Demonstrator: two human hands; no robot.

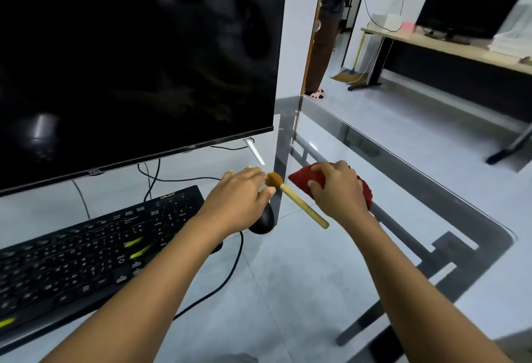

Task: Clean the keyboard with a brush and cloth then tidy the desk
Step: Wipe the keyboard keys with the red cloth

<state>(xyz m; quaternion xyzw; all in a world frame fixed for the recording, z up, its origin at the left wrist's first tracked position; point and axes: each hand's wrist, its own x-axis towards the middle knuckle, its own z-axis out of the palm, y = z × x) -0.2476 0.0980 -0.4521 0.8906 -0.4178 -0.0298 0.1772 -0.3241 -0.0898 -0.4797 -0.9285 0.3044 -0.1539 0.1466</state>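
The black keyboard [86, 250] lies on the glass desk [403, 178] at the left, below the dark monitor [129, 54]. A brush [299, 203] with a bamboo handle and brown bristles lies slanted on the glass between my hands. My left hand [239, 194] hovers flat with fingers apart, its thumb tip right beside the bristle end; nothing is in it. A black mouse [263, 221] shows partly beneath that hand. My right hand [338, 190] is curled over a red cloth [302, 177] and grips it on the desk, to the right of the brush.
The mouse cable [230, 279] loops across the glass in front of the keyboard. The monitor's white foot [254, 151] stands behind my left hand. The desk's right edge runs diagonally. Across the room are another desk with a screen [472, 2] and a person standing [331, 28].
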